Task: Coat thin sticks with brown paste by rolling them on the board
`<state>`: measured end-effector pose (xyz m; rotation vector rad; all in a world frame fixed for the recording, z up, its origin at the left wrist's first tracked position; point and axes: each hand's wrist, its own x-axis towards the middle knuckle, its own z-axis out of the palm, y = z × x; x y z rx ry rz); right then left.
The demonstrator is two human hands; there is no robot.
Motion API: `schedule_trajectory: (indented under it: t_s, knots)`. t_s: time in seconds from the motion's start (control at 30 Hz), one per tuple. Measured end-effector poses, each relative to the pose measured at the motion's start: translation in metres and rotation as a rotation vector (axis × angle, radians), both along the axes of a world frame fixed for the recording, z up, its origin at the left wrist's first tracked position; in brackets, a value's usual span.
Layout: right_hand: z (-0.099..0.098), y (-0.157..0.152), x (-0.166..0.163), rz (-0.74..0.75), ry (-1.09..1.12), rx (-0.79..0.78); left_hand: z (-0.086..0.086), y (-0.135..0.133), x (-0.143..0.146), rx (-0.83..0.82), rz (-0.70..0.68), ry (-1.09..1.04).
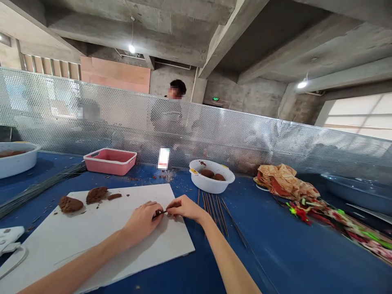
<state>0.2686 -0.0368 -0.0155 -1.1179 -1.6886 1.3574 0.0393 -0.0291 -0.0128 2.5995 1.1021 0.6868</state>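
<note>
My left hand (143,219) is closed over the white board (167,245), its fingers curled round a thin brown stick (164,212). On the right, my right hand (185,208) pinches the same stick near its end, close to the left fingertips. Part of the stick is hidden under the left fingers. Toward the board's far left lie a crumbly brown lump of dough-like paste (71,204), a second lump (96,194) and a small rolled piece (114,196). Just right of the board, several thin brown sticks (215,210) are spread on the blue table (275,253).
Behind the sticks stands a white basin (211,185) holding brown lumps. A pink basket (110,163), a bundle of dark wires (39,188) and a power strip (10,239) are leftward. Crumpled paper (284,181) sits rightward. A perforated metal screen (232,130) separates a person (167,114).
</note>
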Motion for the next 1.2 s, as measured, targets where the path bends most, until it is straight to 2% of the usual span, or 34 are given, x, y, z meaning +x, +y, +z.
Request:
schedule_trajectory:
  t_s: [0.2, 0.33, 0.5, 0.6, 0.7, 0.9, 1.07, 1.2]
  knots:
    - [0.0, 0.0, 0.003, -0.043, -0.064, -0.019, -0.001, 0.0, 0.001, 0.024, -0.026, -0.006]
    - [-0.005, 0.006, 0.005, -0.193, -0.033, -0.035, -0.002, 0.002, 0.001, 0.01, -0.001, 0.018]
    - [-0.007, 0.012, 0.005, -0.292, 0.017, 0.072, -0.001, 0.0, 0.001, 0.003, -0.012, 0.034]
    - [-0.007, 0.011, 0.001, -0.294, 0.031, 0.142, 0.0, -0.003, 0.001, 0.008, -0.06, 0.025]
    - [-0.006, 0.01, -0.005, -0.289, 0.004, 0.143, 0.001, -0.004, 0.0, 0.012, -0.089, 0.022]
    - [-0.006, 0.004, -0.023, -0.244, -0.062, 0.166, 0.009, 0.004, -0.002, 0.02, 0.053, -0.062]
    - [0.001, -0.009, -0.042, -0.166, -0.095, 0.237, 0.012, 0.007, -0.008, 0.014, -0.012, -0.14]
    - [0.002, -0.009, -0.043, -0.173, -0.06, 0.231, 0.013, 0.012, -0.015, -0.044, -0.078, -0.204]
